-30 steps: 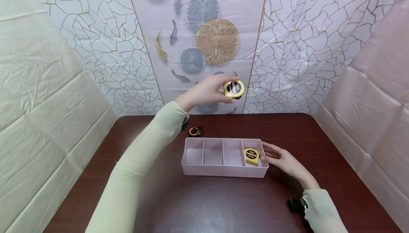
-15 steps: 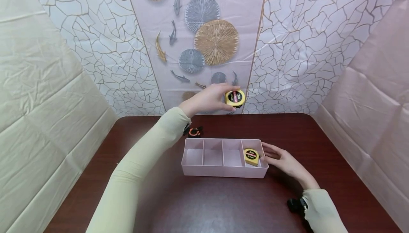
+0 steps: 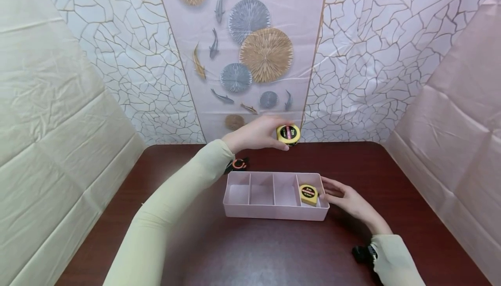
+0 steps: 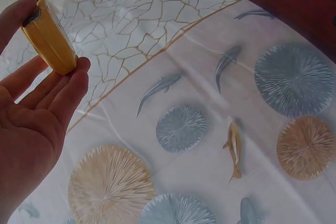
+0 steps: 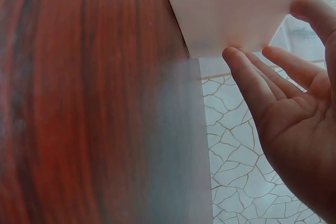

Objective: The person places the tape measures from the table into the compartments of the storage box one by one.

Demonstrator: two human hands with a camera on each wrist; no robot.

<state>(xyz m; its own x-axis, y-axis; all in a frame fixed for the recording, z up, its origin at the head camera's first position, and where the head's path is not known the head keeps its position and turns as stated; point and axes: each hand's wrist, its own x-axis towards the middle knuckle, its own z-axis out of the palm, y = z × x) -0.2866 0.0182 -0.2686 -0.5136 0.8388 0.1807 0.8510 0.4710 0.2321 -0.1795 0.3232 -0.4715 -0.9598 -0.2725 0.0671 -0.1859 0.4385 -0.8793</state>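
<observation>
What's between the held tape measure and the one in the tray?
In the head view, bare tabletop, then the back wall of the tray.

My head view looks forward and down across the dark-red wooden table (image 3: pixel 250 251); 2 wrist views sit closer, facing my left hand (image 4: pixel 37 119) and right hand (image 5: pixel 302 121). Head and right-wrist views share the pale-pink oblong box (image 3: pixel 274 212).

Place: a small draped-off work spot; whether in a home, office or workshop cannot be told.
Back cloth (image 3: pixel 364 72): white with gold crackle lines, its middle panel (image 3: pixel 282 7) printed with fish and round discs.
Side cloths (image 3: pixel 55 116): pale, creased, slanting inward.
Table (image 3: pixel 250 251): dark red-brown, wood-grained, rounded far corners.
</observation>
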